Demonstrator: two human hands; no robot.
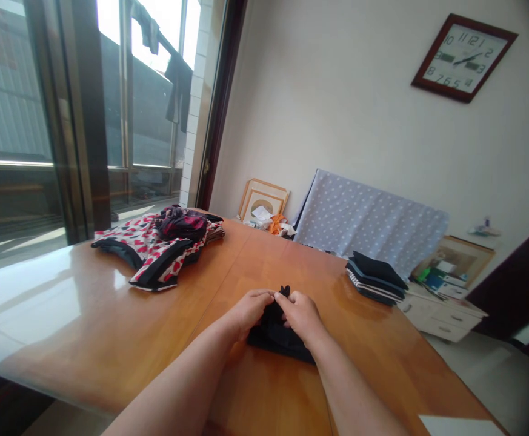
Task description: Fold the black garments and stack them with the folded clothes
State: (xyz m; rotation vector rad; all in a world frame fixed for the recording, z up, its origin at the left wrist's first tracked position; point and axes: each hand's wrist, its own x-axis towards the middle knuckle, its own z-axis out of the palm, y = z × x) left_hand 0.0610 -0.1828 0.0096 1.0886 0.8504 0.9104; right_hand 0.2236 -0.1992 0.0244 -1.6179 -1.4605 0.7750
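A small black garment (277,336) lies bunched on the glossy wooden table (109,321) in front of me. My left hand (249,310) and my right hand (301,315) meet over it, fingers curled and pinching the fabric's far edge, which sticks up between them. Both forearms reach in from the bottom of the view. The garment's middle is partly hidden under my hands.
A heap of red, white and black patterned clothes (159,245) lies at the table's far left. A stack of folded dark garments (375,277) sits at the far right. Behind stand a dotted cloth-covered object (368,218), picture frames (263,200), a low white cabinet (441,312) and a wall clock (463,57).
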